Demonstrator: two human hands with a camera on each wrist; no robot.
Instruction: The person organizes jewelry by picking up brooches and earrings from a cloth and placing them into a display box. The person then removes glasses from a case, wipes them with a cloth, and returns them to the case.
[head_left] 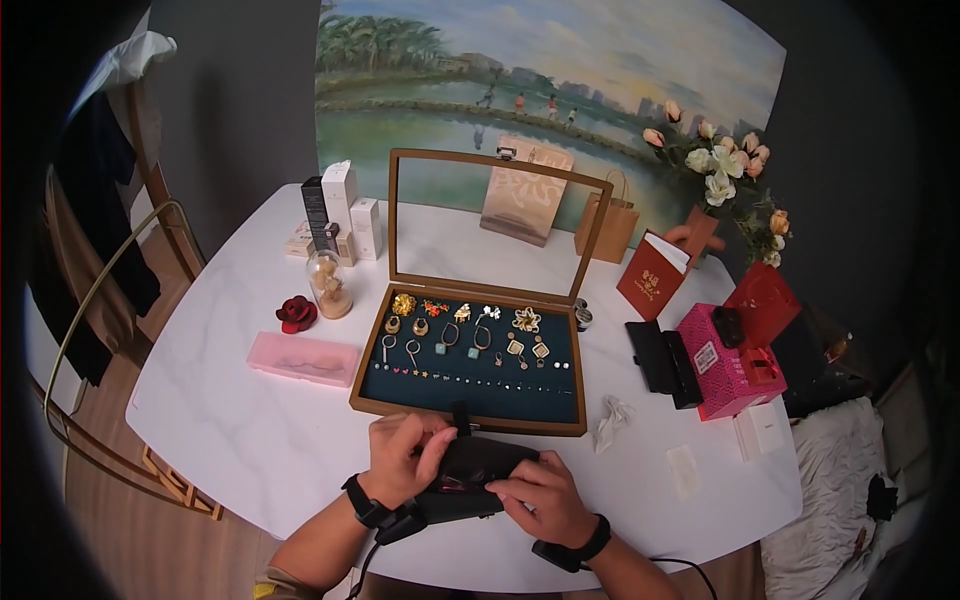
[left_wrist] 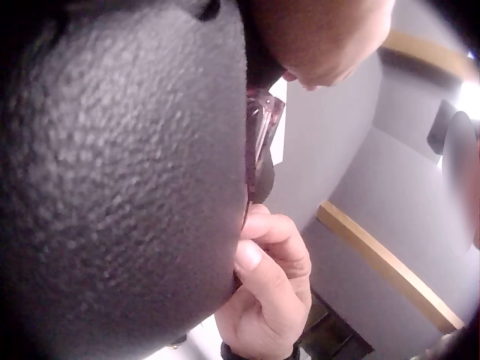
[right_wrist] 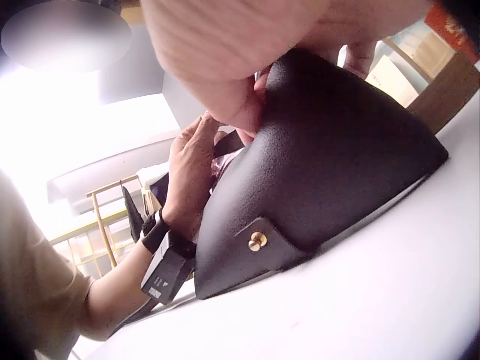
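A black leather case (head_left: 468, 508) with a brass stud (right_wrist: 257, 241) on a tab stands at the table's near edge, its mouth gaping. Inside shows a pinkish see-through piece (left_wrist: 260, 124) that looks like part of a pair of glasses; most of it is hidden. My left hand (head_left: 402, 458) is at the left end, thumb and fingers pinching a black strap (head_left: 461, 418) of the case. With thumb and fingertips my right hand (head_left: 548, 500) pinches the rim at the right end. Just beyond lies the open jewelry box (head_left: 470, 415) with rows of earrings.
A pink box (head_left: 303, 360), dark red flower (head_left: 296, 314) and glass dome (head_left: 328, 285) sit on the left. Crumpled tissue (head_left: 612, 422) lies right of the jewelry box. Farther right are black cases (head_left: 652, 358) and a magenta box (head_left: 705, 385). Paper bags (head_left: 527, 195) stand behind.
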